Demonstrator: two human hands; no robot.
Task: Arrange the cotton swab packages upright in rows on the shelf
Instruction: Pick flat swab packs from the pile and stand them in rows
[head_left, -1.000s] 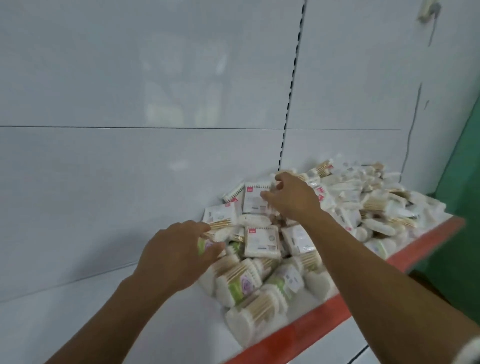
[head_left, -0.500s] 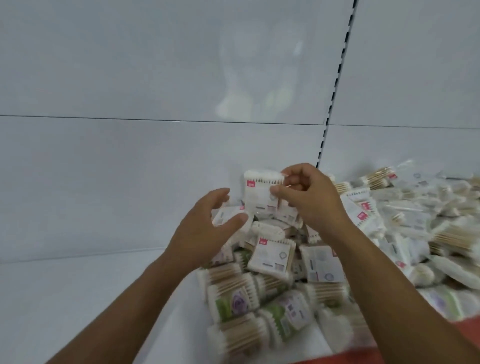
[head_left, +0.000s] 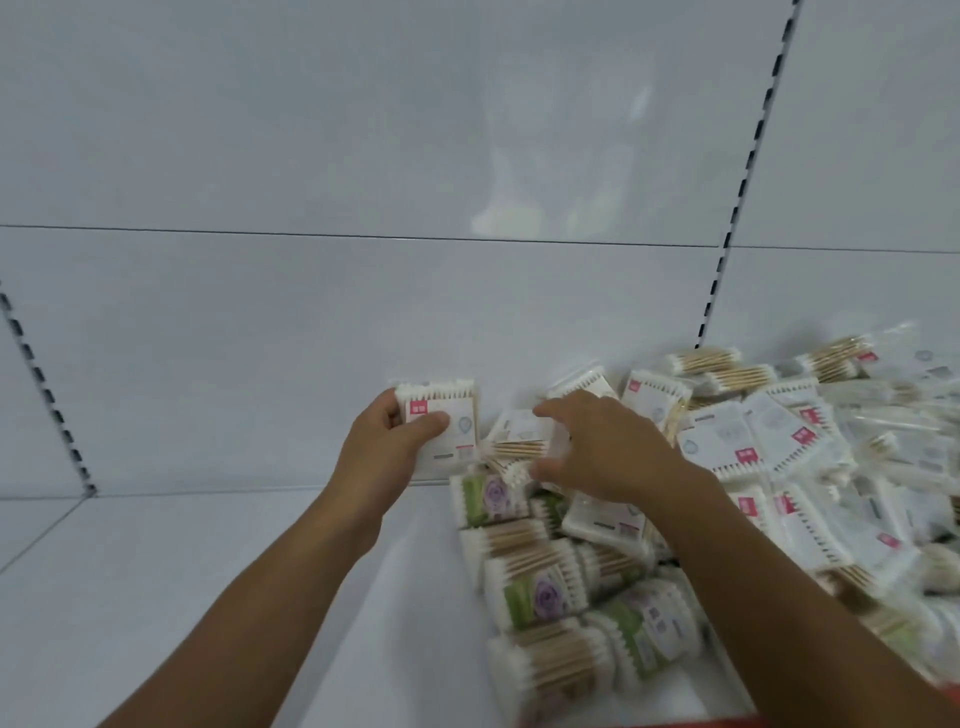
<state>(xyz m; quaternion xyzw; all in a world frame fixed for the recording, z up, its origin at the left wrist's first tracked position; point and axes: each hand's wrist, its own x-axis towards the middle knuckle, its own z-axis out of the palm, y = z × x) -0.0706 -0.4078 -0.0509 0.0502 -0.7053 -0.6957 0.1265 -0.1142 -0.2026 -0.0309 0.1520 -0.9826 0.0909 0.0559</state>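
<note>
My left hand (head_left: 390, 446) grips a flat white cotton swab package with a pink label (head_left: 451, 422), held upright close to the white back wall. My right hand (head_left: 597, 448) hovers with fingers spread over the heap of packages (head_left: 779, 457), just above one lying flat (head_left: 522, 439); whether it touches that one I cannot tell. Round bundles with green and purple labels (head_left: 540, 595) lie on their sides at the near edge of the heap.
The white shelf board (head_left: 182, 597) stretches bare to the left of the heap. A white back panel (head_left: 363, 338) has slotted uprights (head_left: 737, 208). The red shelf front edge (head_left: 779, 722) shows at the bottom right.
The pink-label package passed from my right hand to my left, which carried it left toward the back wall. My right hand dropped back over the heap. The view shifted left.
</note>
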